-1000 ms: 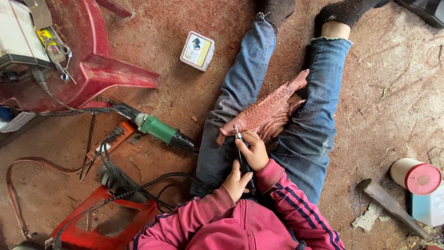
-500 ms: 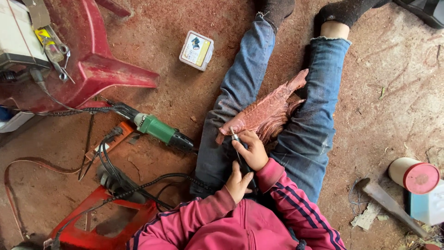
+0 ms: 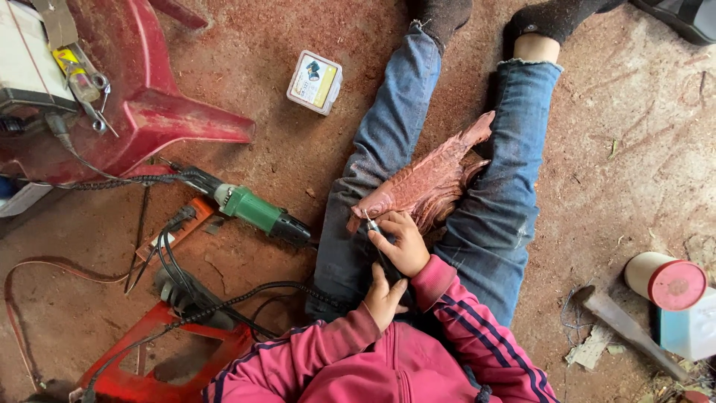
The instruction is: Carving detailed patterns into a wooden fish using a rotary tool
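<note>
In the head view, just right of the frame's centre, a reddish carved wooden fish (image 3: pixel 429 183) lies lengthwise in the gap between the seated person's jean-clad legs (image 3: pixel 380 157), a position that wedges it against sliding. The right hand (image 3: pixel 406 242) curls over the near end of the carving, fingers clenched around a slim rotary carving handpiece (image 3: pixel 379 242) held like a pen, its tip at the wood. Below it, the left hand (image 3: pixel 384 298) closes on the tool's dark rear end, seemingly to steady it. Left of centre a green angle grinder (image 3: pixel 253 209) lies on the sawdust-red floor (image 3: pixel 634 149), within reach, cables trailing. A small square box (image 3: pixel 315 82) sits at upper centre; a red-lidded white container (image 3: pixel 666 280) stands at the right edge.
</note>
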